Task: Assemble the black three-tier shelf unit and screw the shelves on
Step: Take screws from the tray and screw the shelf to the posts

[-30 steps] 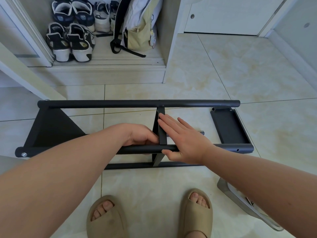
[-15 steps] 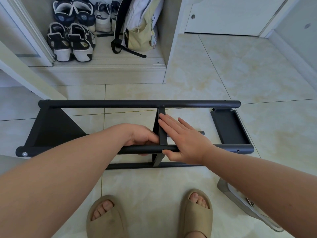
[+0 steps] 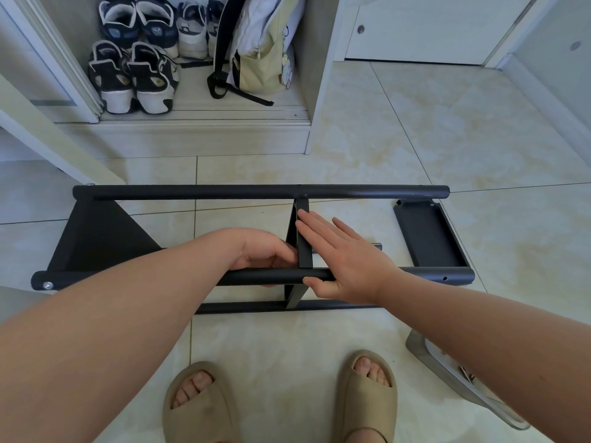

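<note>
Left hand (image 3: 262, 251) grips the near tube (image 3: 422, 274), right hand (image 3: 348, 263) flat against middle shelf (image 3: 304, 254); cabinet (image 3: 192, 139) holds shoes (image 3: 134, 75) and bag (image 3: 259, 59)

Beige tiled floor (image 3: 447, 139), black shelf frame (image 3: 256, 192) lying on it

Nothing visibly changes over the last second: the left hand (image 3: 265, 251) and right hand (image 3: 348, 263) stay put on the black shelf frame (image 3: 256, 192), which has not moved.
</note>
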{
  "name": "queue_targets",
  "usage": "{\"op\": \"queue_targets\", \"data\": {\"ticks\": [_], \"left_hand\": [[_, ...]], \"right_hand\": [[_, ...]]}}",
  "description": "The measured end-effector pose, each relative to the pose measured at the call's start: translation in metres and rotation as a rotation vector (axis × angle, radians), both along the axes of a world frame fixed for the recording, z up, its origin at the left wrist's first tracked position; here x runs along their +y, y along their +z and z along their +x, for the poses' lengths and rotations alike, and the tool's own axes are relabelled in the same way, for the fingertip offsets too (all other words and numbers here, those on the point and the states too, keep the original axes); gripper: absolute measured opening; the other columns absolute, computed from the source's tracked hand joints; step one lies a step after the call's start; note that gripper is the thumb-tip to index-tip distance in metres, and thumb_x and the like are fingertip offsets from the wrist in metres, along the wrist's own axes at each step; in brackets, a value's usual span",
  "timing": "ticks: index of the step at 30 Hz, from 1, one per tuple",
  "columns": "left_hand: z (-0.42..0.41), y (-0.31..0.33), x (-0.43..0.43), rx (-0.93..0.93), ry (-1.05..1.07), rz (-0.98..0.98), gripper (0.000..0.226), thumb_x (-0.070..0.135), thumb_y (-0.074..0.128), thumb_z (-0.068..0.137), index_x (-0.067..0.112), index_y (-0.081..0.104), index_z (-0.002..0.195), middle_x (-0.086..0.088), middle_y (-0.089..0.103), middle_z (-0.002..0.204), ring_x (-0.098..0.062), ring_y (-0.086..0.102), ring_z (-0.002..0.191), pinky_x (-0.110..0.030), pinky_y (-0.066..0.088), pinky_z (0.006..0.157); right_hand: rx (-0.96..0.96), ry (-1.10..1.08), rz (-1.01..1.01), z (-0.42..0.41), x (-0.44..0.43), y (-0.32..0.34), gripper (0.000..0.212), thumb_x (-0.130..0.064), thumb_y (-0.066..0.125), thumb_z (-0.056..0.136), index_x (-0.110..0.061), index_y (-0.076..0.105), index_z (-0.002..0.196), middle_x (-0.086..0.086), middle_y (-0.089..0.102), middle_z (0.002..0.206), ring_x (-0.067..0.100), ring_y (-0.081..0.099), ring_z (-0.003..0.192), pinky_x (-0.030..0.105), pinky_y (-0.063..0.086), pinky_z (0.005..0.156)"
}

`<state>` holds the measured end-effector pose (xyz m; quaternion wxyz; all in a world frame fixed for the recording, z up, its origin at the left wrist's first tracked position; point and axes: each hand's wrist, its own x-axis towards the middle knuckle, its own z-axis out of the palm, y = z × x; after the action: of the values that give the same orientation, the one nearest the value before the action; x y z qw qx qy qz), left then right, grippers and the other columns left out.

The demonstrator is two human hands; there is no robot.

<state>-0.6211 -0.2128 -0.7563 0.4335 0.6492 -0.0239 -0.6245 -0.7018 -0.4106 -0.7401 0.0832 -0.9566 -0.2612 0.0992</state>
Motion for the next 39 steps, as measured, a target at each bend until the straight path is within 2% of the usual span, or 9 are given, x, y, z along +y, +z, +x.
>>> {"op": "queue_targets", "data": {"ticks": [4,11,17,22,26,31,34,39], "left_hand": [[-0.0009,-0.0012,-0.0005,0.011,0.020,0.041,0.012,0.019,0.055,0.095,0.018,0.066,0.091,0.004,0.065,0.069,-0.010,0.057,0.065,-0.025,0.047,0.070],[-0.0010,-0.0009,0.0001,0.041,0.034,-0.001,0.021,0.012,0.049,0.095,0.020,0.067,0.087,0.003,0.063,0.071,-0.010,0.057,0.061,-0.025,0.043,0.064],[0.0000,-0.0022,-0.0001,0.027,0.040,0.004,0.016,0.014,0.053,0.095,0.018,0.068,0.092,0.002,0.065,0.073,-0.012,0.058,0.067,-0.026,0.047,0.070],[-0.0011,-0.0024,0.0005,0.082,0.072,0.005,0.027,0.008,0.050,0.093,0.019,0.069,0.079,0.001,0.064,0.070,-0.012,0.057,0.064,-0.026,0.046,0.072],[-0.0013,-0.0009,0.0007,0.051,0.060,-0.017,0.024,0.010,0.049,0.095,0.020,0.068,0.086,0.000,0.064,0.076,-0.013,0.058,0.068,-0.026,0.046,0.071],[-0.0014,-0.0003,-0.0005,0.049,0.052,-0.003,0.017,0.019,0.055,0.097,0.018,0.069,0.089,0.003,0.065,0.070,-0.009,0.061,0.061,-0.025,0.048,0.071],[-0.0013,-0.0006,-0.0009,0.064,0.055,0.006,0.013,0.017,0.055,0.097,0.015,0.066,0.092,0.002,0.065,0.069,-0.009,0.061,0.059,-0.025,0.049,0.070],[-0.0022,0.0004,-0.0003,0.059,0.069,-0.025,0.019,0.011,0.050,0.096,0.017,0.066,0.089,0.001,0.066,0.070,-0.010,0.061,0.060,-0.026,0.049,0.071]], "right_hand": [[-0.005,-0.001,0.011,0.0001,-0.0003,-0.0002,0.091,-0.066,0.029,0.090,-0.015,0.006,0.162,-0.006,-0.008,0.168,0.005,-0.011,0.153,0.034,-0.002,0.126],[-0.006,0.001,0.005,0.0001,0.0001,0.0008,0.092,-0.066,0.029,0.090,-0.015,0.006,0.162,-0.006,-0.009,0.167,0.005,-0.012,0.152,0.034,-0.002,0.127],[0.007,0.001,0.000,-0.0002,0.0005,0.0022,0.092,-0.067,0.027,0.089,-0.015,0.005,0.162,-0.006,-0.010,0.167,0.006,-0.012,0.152,0.034,-0.003,0.127],[0.006,0.004,-0.003,-0.0001,0.0004,0.0023,0.092,-0.067,0.027,0.089,-0.015,0.005,0.162,-0.006,-0.011,0.167,0.006,-0.012,0.153,0.033,-0.004,0.126],[0.003,0.005,-0.001,-0.0003,0.0003,0.0020,0.092,-0.067,0.027,0.089,-0.015,0.005,0.162,-0.007,-0.012,0.166,0.005,-0.014,0.151,0.033,-0.003,0.126],[0.001,0.003,-0.002,-0.0003,0.0002,0.0010,0.092,-0.066,0.028,0.090,-0.015,0.006,0.162,-0.006,-0.010,0.167,0.009,-0.008,0.155,0.035,-0.001,0.127],[-0.006,0.000,0.008,-0.0001,-0.0002,-0.0002,0.091,-0.066,0.029,0.090,-0.015,0.007,0.162,-0.007,-0.010,0.167,0.009,-0.008,0.155,0.034,-0.001,0.127],[-0.009,0.000,0.010,-0.0006,-0.0001,-0.0006,0.091,-0.066,0.030,0.090,-0.015,0.007,0.162,-0.007,-0.009,0.167,0.009,-0.007,0.155,0.035,-0.001,0.127]]}}
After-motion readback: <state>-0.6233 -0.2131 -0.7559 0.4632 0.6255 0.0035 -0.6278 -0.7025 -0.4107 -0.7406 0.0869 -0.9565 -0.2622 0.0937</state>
